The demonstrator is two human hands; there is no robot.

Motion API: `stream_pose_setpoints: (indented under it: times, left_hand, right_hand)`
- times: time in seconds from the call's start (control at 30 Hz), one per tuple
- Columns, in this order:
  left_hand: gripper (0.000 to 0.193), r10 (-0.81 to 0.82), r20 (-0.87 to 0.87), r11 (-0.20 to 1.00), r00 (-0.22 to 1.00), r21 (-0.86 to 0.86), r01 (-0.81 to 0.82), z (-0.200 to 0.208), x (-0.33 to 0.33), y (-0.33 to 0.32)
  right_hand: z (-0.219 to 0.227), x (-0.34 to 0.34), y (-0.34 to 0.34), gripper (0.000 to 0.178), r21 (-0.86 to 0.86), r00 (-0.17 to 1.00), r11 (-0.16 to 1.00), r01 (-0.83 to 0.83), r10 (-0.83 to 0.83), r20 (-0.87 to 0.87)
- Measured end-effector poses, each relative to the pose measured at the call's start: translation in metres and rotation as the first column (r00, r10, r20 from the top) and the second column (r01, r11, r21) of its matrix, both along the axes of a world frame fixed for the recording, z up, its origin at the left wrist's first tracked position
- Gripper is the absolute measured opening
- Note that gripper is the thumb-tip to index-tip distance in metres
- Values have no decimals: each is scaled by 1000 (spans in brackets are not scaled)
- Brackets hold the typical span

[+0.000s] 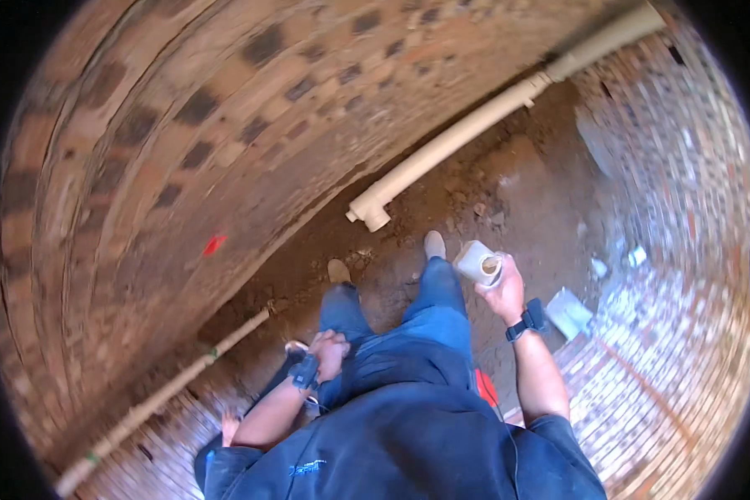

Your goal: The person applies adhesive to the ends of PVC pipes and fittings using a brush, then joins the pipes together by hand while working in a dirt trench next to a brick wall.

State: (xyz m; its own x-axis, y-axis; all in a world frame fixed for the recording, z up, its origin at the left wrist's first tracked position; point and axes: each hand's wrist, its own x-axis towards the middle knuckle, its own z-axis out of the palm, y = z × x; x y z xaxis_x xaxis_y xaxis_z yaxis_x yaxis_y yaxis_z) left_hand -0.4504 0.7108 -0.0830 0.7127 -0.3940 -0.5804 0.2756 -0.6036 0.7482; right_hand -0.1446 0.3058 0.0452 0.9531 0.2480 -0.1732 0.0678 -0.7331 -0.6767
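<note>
"What's in the right hand (pixel 505 290)?"

"A whitish, square-sided plastic container (pixel 473 262). The fingers and thumb are clamped on it, and its round mouth faces up, tan inside. It's held out over the dirt floor (pixel 542 187), to the right of the knees."

"And the left hand (pixel 332 354)?"

"Down by the left thigh, fingers curled. I can't tell whether it grips anything."

"What's in the way ahead?"

"A cream, round plastic pipe (pixel 454 146) with a short side branch at its near end. That end is just beyond the two pale boots (pixel 434 245), and the rest runs off to the upper right, along the foot of the brown brick wall (pixel 250 133)."

"On the right?"

"A grey, flat-bladed shovel (pixel 569 313), near the right wrist, its long reddish-brown handle stretching away to the lower right. Past the blade is a small white object (pixel 637 256), too blurred to name."

"Left side?"

"A thinner cream pipe with green bands (pixel 162 401) slants toward the lower left corner. There's also a bright red patch (pixel 214 244) on the wall, and a red object (pixel 486 389) beside the wearer's right hip."
</note>
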Motion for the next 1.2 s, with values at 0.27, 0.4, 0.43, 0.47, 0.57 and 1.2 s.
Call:
stream_pose_setpoints:
  times: [0.27,0.4,0.43,0.47,0.57,1.2]
  left_hand:
    - [17,-400,-282,913,872,-208,351,131,69,51]
    - [22,-460,-409,874,788,-55,482,77,57,61]
    - [19,-426,-538,883,727,-73,463,61,65,60]
    - [19,-438,-537,876,721,-75,476,40,69,63]
    - [9,-170,-29,985,985,-21,170,-19,88,86]
    - [32,-183,25,946,983,275,170,-430,296,128]
  right_hand:
    - [-34,-134,-7,58,39,923,931,362,-352,-154]
    - [-84,-159,-1,53,-22,878,896,443,-439,-189]
    - [-101,-160,-4,53,-26,871,889,457,-453,-187]
    - [-123,-162,-9,54,-38,857,880,473,-469,-214]
    - [-171,-165,-15,56,-66,831,862,502,-502,-239]
    - [-589,-130,-35,63,-213,583,583,784,-809,-71]
